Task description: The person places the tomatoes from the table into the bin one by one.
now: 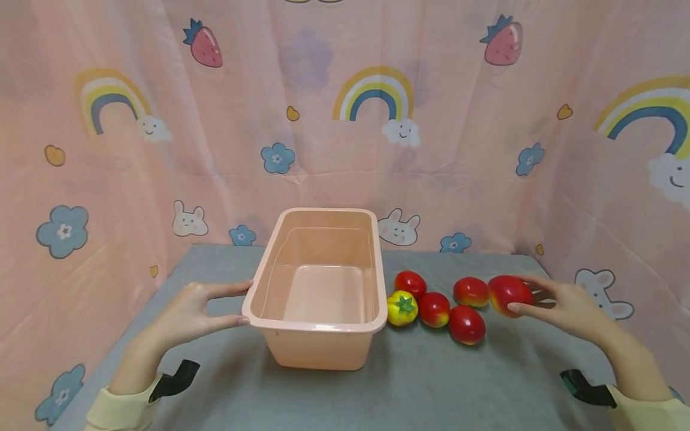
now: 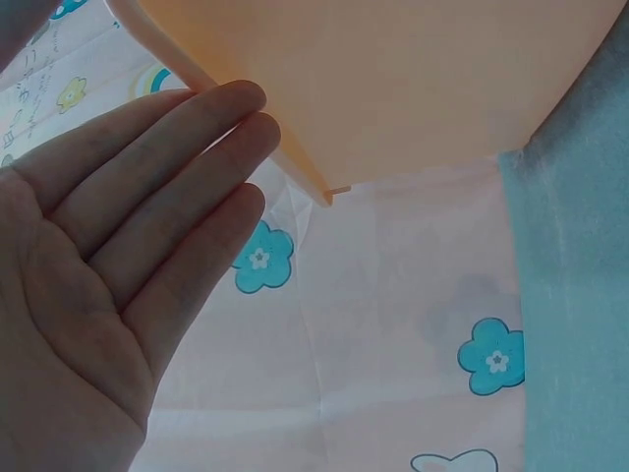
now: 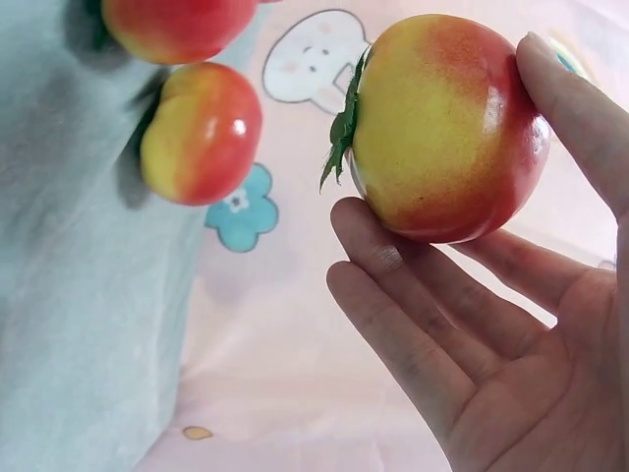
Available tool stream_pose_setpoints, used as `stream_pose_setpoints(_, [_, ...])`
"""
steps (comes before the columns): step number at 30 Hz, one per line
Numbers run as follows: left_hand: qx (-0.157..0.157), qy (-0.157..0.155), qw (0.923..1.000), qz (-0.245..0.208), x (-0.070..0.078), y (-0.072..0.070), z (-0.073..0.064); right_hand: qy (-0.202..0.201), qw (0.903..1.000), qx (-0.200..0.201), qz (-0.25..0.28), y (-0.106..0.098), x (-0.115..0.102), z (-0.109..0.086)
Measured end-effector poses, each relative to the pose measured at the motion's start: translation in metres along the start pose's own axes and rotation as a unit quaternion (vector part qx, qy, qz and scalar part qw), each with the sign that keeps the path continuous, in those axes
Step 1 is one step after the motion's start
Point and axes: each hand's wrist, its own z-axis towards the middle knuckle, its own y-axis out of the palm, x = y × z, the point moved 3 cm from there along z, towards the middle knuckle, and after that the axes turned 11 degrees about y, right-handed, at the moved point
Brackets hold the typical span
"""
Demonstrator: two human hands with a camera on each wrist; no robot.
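Observation:
My left hand (image 1: pixel 188 314) is at the left rim of a peach plastic bin (image 1: pixel 318 347), its fingertips and thumb tip touching the edge. The left wrist view shows its fingers (image 2: pixel 167 206) nearly straight against the bin's wall (image 2: pixel 393 88). With thumb and fingers, my right hand (image 1: pixel 571 308) holds a red tomato (image 1: pixel 509 295) at the right of the table. Up close, this tomato (image 3: pixel 442 128) shows a yellow underside and a green leafy top. Several more red tomatoes (image 1: pixel 467 325) lie between it and the bin, along with one turned yellow side up (image 1: pixel 402 308).
A grey cloth (image 1: pixel 431 383) covers the table. Behind and at both sides hangs a pink curtain (image 1: pixel 232 131) printed with rainbows, flowers and rabbits. Dark straps (image 1: pixel 587 389) sit at both wrists. Another tomato (image 3: pixel 201 133) lies near the held one.

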Motion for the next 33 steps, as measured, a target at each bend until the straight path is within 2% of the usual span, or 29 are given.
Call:
stream_pose_setpoints(5, [0.003,0.012,0.9999,-0.002,0.001,-0.001,0.000,0.002,1.0000,0.005,-0.005,-0.001,-0.009,0.001])
stream_pose_setpoints(12, [0.000,0.006,1.0000,-0.004,-0.001,-0.001,0.001,0.000,1.0000,-0.002,-0.001,-0.004,-0.027,0.003])
stream_pose_setpoints(20, [-0.002,0.010,0.9999,-0.006,-0.001,0.001,0.001,-0.032,0.9994,0.008,0.006,-0.006,-0.040,0.007])
stream_pose_setpoints(24, [-0.007,0.001,0.9999,-0.009,0.000,0.001,0.001,-0.044,0.9989,0.016,0.009,-0.006,-0.046,0.009])
stream_pose_setpoints(33, [-0.009,0.002,1.0000,0.001,0.002,-0.003,0.002,-0.078,0.9966,0.009,0.024,-0.003,-0.064,0.018])
